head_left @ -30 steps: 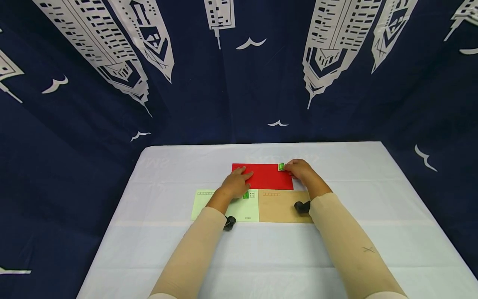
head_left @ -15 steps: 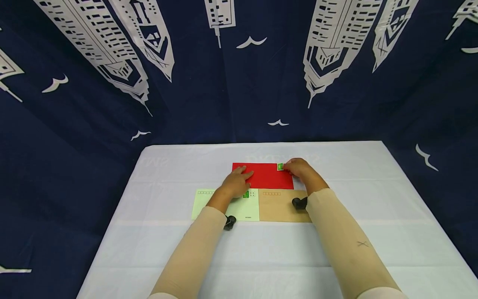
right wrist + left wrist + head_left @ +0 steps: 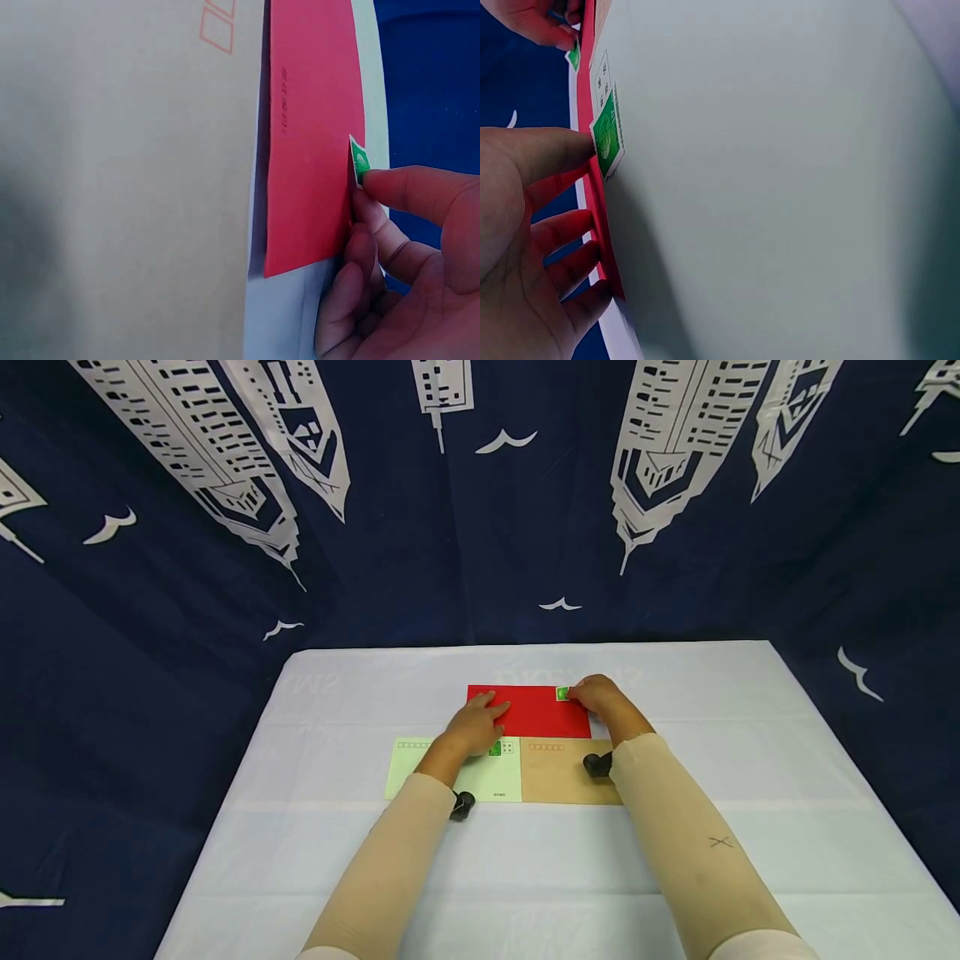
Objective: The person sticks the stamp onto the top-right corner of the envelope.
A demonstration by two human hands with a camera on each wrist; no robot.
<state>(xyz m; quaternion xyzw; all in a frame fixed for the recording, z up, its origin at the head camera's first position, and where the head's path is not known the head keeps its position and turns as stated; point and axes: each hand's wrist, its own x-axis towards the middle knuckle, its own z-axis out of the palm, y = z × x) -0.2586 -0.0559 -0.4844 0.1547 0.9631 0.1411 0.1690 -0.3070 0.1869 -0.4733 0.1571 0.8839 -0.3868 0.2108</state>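
My left hand (image 3: 472, 727) rests on the left part of a red envelope (image 3: 543, 717), fingers spread and straight. My right hand (image 3: 602, 696) pinches a small green stamp (image 3: 360, 162) between thumb and forefinger at the envelope's top right corner. In the right wrist view the stamp is tilted, its held edge under the fingertips. Below the left hand lies a pale green envelope (image 3: 491, 783), which bears another green stamp (image 3: 607, 136) near its top right corner. The left wrist partly covers this envelope.
A brown envelope (image 3: 558, 777) lies right of the pale green one, its right end hidden by the right forearm. All three lie close together on a white-covered table (image 3: 337, 860). A dark blue printed curtain (image 3: 375, 577) hangs behind the table's far edge.
The right hand and its stamp have shifted very slightly left, and the right forearm has swung left. The left hand stays in place on the red envelope.
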